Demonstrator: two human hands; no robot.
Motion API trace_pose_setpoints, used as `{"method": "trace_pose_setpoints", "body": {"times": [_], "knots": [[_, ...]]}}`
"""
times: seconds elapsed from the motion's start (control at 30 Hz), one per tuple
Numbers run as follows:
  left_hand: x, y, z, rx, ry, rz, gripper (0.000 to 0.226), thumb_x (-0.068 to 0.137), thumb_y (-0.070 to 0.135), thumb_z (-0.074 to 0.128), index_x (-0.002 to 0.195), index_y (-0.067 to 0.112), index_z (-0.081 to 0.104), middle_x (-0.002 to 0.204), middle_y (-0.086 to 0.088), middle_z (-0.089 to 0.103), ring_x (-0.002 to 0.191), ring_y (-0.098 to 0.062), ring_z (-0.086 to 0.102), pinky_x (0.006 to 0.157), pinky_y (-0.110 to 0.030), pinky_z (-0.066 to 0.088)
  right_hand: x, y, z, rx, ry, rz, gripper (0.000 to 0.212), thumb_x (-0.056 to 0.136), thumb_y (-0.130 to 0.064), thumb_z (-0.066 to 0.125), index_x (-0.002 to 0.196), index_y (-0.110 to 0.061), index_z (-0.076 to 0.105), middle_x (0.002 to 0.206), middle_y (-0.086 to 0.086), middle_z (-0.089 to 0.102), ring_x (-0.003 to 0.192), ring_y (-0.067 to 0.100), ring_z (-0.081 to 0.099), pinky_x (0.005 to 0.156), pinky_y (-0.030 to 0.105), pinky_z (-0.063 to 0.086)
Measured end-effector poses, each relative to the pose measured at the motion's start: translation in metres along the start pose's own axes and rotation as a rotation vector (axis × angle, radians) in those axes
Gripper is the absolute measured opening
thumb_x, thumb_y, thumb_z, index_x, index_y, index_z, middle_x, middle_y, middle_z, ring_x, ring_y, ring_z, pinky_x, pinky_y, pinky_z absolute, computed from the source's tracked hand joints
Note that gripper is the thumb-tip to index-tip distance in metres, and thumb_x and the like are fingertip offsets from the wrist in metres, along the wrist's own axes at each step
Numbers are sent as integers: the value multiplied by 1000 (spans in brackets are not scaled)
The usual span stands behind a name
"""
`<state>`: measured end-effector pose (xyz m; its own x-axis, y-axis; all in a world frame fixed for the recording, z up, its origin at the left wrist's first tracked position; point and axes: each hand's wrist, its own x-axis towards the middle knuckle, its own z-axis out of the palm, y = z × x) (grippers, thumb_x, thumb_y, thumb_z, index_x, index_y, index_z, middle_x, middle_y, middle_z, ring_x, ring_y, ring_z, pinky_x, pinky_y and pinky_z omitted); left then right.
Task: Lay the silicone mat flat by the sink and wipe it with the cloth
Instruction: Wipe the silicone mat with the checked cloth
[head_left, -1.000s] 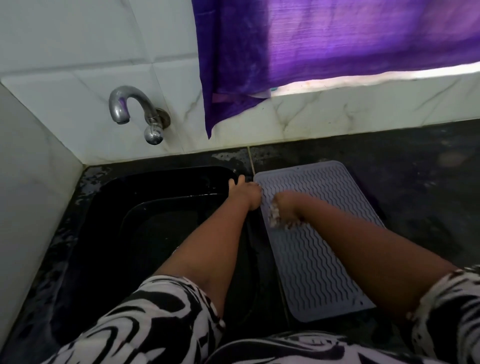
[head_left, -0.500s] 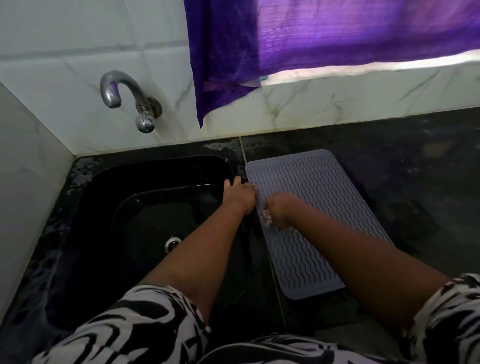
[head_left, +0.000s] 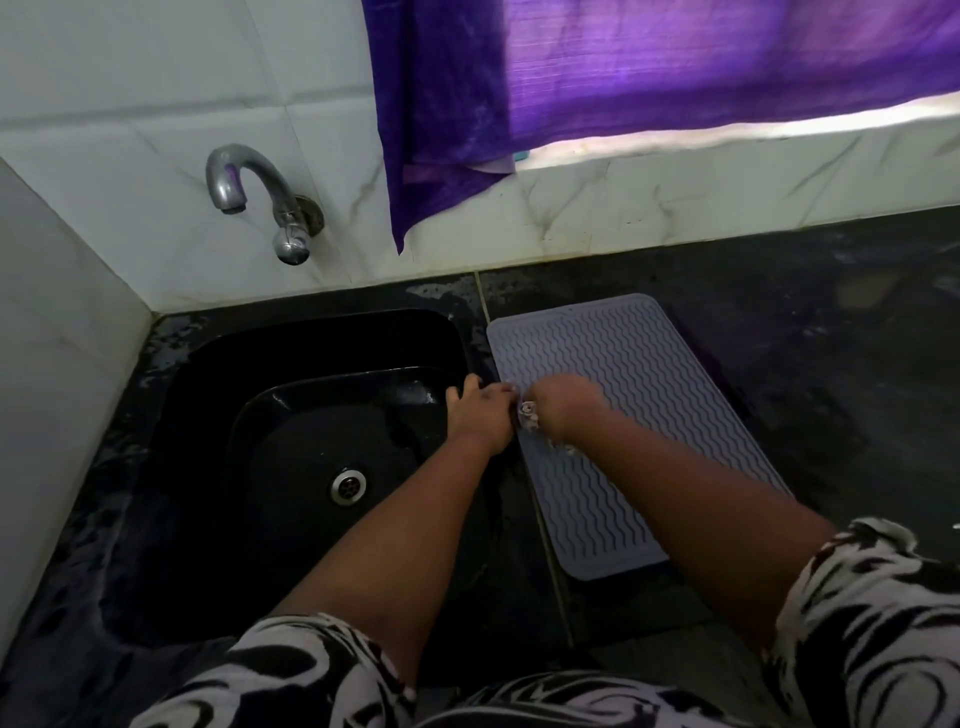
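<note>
A grey silicone mat (head_left: 634, 374) with a wavy ribbed surface lies flat on the dark counter, right beside the black sink (head_left: 218, 415). My right hand (head_left: 563, 410) rests on the mat's left part, shut on a small patterned cloth (head_left: 529, 415) that peeks out at its left side and is mostly hidden. My left hand (head_left: 480, 410) presses flat on the mat's left edge, on the strip between sink and mat, fingers spread toward the basin. The two hands almost touch.
A metal tap (head_left: 260, 197) sticks out of the white tiled wall above the sink, whose drain (head_left: 348, 484) shows in the basin. A purple curtain (head_left: 623, 78) hangs over the window at the back. Dark wet counter (head_left: 831, 338) stretches right of the mat.
My right hand with the cloth has slid down and left along the mat toward my left hand. The view has shifted, bringing the sink drain into sight.
</note>
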<state>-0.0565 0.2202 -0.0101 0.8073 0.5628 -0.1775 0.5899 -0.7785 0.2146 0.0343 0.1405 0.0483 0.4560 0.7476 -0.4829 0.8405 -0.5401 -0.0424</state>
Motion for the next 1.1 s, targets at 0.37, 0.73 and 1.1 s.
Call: {"method": "trace_pose_setpoints", "body": {"times": [0.37, 0.73, 1.1], "knots": [[1, 19, -8, 290, -229, -88, 56, 97, 33, 37, 151, 31, 22, 160, 8, 16, 142, -32, 9, 112, -56, 12, -45, 21, 37, -151, -173, -155, 55, 79, -24, 71, 131, -15, 54, 126, 7, 59, 110, 24, 58, 86, 30, 49], [-89, 46, 31, -87, 96, -101, 30, 95, 31, 42, 120, 33, 58, 138, 8, 54, 121, -22, 36, 91, -40, 27, -86, 25, 62, -6, 51, -122, 33, 87, -21, 62, 119, -14, 60, 121, 10, 60, 113, 29, 53, 96, 40, 48], [-96, 53, 32, 158, -149, -114, 53, 102, 37, 25, 153, 31, 12, 162, 11, 7, 144, -27, 8, 111, -49, 12, -138, 33, 89, -78, -93, -149, 48, 82, -21, 68, 128, -19, 56, 127, 8, 57, 112, 25, 56, 92, 34, 48]]}}
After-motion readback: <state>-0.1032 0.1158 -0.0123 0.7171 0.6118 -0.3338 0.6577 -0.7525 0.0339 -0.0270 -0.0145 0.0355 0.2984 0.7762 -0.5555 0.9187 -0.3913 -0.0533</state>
